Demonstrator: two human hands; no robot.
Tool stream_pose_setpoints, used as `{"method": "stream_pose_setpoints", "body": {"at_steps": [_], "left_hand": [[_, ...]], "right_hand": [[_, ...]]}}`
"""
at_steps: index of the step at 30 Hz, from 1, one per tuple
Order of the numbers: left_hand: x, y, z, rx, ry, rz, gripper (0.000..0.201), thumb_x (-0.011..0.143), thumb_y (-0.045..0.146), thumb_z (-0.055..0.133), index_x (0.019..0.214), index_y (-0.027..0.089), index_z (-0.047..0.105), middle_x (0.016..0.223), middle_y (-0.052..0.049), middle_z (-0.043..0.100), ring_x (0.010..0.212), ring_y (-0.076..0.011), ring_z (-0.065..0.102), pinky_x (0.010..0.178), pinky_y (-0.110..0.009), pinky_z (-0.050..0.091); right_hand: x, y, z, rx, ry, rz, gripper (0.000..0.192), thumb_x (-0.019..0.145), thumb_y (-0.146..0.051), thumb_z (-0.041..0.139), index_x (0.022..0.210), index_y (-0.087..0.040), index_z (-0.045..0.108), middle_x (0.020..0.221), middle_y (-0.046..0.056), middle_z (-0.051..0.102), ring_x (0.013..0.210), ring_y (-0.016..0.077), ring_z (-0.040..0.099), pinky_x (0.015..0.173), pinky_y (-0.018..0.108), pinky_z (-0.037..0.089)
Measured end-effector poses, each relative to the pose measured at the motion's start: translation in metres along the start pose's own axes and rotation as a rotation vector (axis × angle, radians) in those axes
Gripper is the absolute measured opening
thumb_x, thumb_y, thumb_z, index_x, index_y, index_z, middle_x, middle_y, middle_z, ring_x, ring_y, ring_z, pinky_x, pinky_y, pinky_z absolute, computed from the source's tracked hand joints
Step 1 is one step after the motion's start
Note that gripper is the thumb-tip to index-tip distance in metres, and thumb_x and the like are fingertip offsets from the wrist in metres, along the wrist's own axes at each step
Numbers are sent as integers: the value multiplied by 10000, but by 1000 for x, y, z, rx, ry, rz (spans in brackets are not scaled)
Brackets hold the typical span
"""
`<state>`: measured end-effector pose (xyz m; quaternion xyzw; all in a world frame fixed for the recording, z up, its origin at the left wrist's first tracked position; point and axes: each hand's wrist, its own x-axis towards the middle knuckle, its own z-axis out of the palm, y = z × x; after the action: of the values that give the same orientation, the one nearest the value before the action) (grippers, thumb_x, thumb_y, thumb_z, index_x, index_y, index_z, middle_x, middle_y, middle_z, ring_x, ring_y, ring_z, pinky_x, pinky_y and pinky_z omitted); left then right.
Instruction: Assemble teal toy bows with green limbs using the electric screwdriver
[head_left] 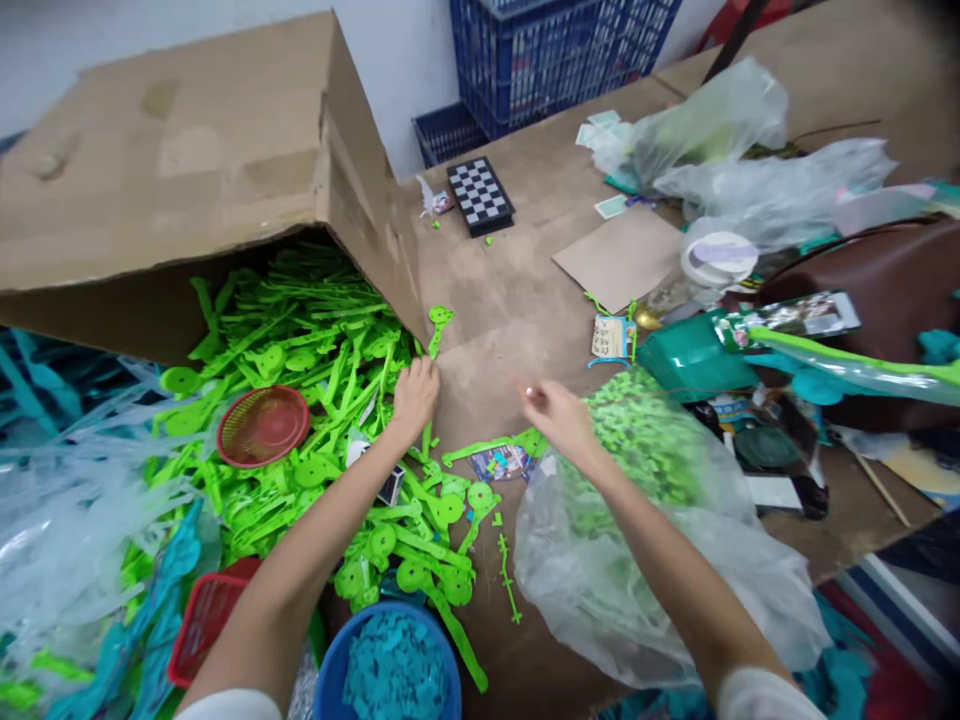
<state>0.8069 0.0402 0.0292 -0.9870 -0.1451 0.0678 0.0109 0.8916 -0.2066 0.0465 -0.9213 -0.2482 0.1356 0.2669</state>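
Note:
My left hand [416,398] is closed at the right edge of a heap of bright green plastic pieces [330,375], by the open cardboard box [225,140]. A green plastic strip with a round end [440,318] reaches to its fingertips and seems gripped there. Over the bare brown tabletop, my right hand [559,422] has thumb and fingers pinched together; something tiny and pale may be at the tips, too small to name. Just beneath it stands a clear plastic bag [570,560] filled with small green bits [637,430].
A red basket [262,428] lies on the heap. In front is a blue tub [330,680] of teal pieces. A checkered board box [481,195], a cardboard sheet [622,255] and plastic bags [712,120] lie farther back. Blue crates [555,70] stand behind the table.

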Motion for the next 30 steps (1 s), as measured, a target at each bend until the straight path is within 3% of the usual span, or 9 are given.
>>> {"method": "stream_pose_setpoints", "body": {"at_steps": [3, 6, 11, 16, 19, 23, 26, 28, 30], "left_hand": [[17, -4, 3, -7, 18, 117, 528, 917, 67, 321, 1402, 42, 530, 1480, -247, 486, 1396, -320, 425, 1121, -445, 360], [40, 2, 9, -12, -17, 9, 563, 913, 76, 317, 1451, 13, 471, 1570, -266, 378, 1424, -345, 397, 1103, -480, 362], [62, 15, 13, -43, -166, -118, 513, 895, 43, 308, 1315, 11, 600, 1321, -296, 603, 1257, -353, 555, 1028, -498, 408], [59, 10, 3, 30, -199, -113, 468, 891, 71, 328, 1250, 27, 625, 1288, -275, 597, 1198, -350, 579, 996, -477, 433], [53, 1, 0, 85, -147, -92, 426, 876, 151, 420, 1238, 42, 616, 1356, -263, 542, 1219, -352, 547, 1039, -492, 400], [39, -7, 1, 69, -69, 25, 456, 936, 126, 297, 1256, 78, 617, 1539, -219, 407, 1397, -350, 389, 1131, -543, 312], [17, 4, -5, 8, -9, 96, 534, 979, 101, 242, 1467, 125, 458, 1669, -149, 223, 1528, -329, 186, 1204, -626, 165], [-8, 24, -10, -32, -19, 141, 584, 993, 214, 432, 1564, 171, 317, 1685, -156, 170, 1544, -372, 140, 1195, -687, 130], [-43, 53, -13, -91, -123, 302, 887, 853, 324, 733, 1596, 252, 254, 1685, -168, 160, 1523, -440, 185, 1175, -713, 178]], "right_hand": [[-59, 66, -43, 21, 199, 185, 316, 885, -486, 404, 844, -219, 567, 842, 105, 703, 764, 230, 679, 693, 343, 527], [-106, 134, -69, 43, 494, 558, 403, 776, -649, 488, 782, -256, 575, 720, 89, 675, 651, 270, 646, 655, 422, 528], [-137, 196, -87, -313, 427, 821, 381, 851, -568, 480, 933, -263, 693, 902, 164, 727, 844, 368, 688, 708, 503, 506], [-113, 209, -105, -487, 233, 831, 313, 915, -445, 507, 1029, -250, 724, 1038, 202, 721, 946, 361, 686, 760, 488, 498], [-111, 208, -114, -415, 238, 733, 379, 954, -469, 468, 1124, -222, 700, 1101, 218, 705, 1010, 332, 676, 837, 466, 498], [-169, 201, -102, -237, 274, 479, 594, 943, -640, 393, 1291, -210, 608, 1247, 223, 648, 1180, 296, 620, 997, 425, 475], [-230, 191, -75, -145, 221, 445, 823, 832, -749, 462, 1413, -167, 491, 1429, 225, 532, 1399, 355, 454, 1074, 497, 446], [-256, 182, -58, -71, 166, 528, 871, 782, -707, 527, 1459, -168, 431, 1470, 209, 510, 1375, 376, 483, 1026, 524, 482], [-263, 168, -52, 15, 176, 631, 755, 775, -615, 534, 1399, -192, 492, 1356, 185, 615, 1206, 366, 614, 950, 521, 523]]}}
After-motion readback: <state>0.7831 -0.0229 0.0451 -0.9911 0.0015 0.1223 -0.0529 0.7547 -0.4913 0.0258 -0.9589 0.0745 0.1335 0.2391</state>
